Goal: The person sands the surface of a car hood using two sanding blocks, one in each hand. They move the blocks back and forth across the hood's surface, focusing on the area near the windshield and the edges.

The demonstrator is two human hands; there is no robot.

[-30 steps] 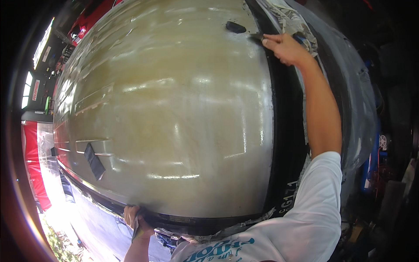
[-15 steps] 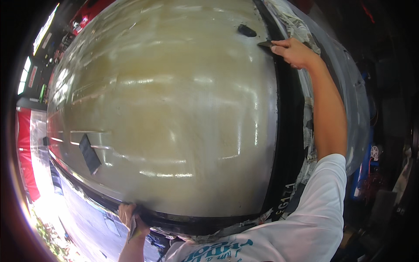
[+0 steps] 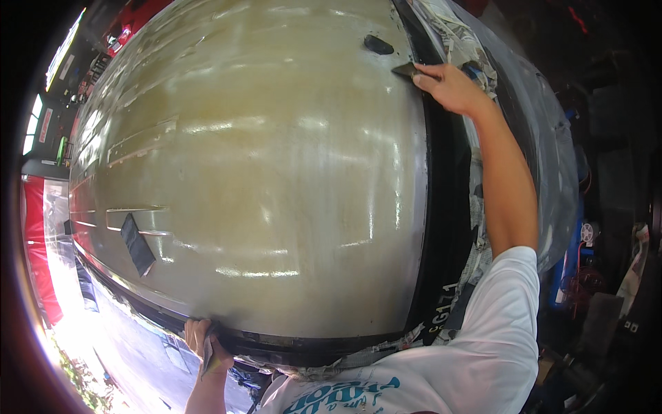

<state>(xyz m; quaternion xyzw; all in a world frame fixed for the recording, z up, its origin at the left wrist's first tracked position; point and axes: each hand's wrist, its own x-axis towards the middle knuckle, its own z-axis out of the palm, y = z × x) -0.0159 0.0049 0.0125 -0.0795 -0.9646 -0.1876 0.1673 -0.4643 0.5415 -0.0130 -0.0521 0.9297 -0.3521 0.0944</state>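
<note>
A broad beige vehicle roof (image 3: 310,200), glossy and wet-looking, fills the middle. At its far right edge, my right hand (image 3: 449,88) is closed on a dark flat piece (image 3: 405,70); the piece's pointed corner rests on or just over the roof. Just beyond it lies a small dark lump (image 3: 378,45). My left hand (image 3: 209,343) is at the near-left roof edge, its fingers curled over the dark rim. A grey folded sheet, perhaps sandpaper (image 3: 207,357), sticks out from this hand's grip. Another dark rectangular strip (image 3: 138,245) lies flat on the left of the roof.
A black band (image 3: 441,228) runs along the roof's right side, with newspaper masking (image 3: 476,265) beside it. Clear plastic sheeting (image 3: 541,138) covers the part farther right. Red and translucent sheets (image 3: 38,248) hang at the left.
The whole view has shifted slightly, so the roof and both arms appear a little farther left. My right hand has barely moved against the roof; the left keeps its place at the edge.
</note>
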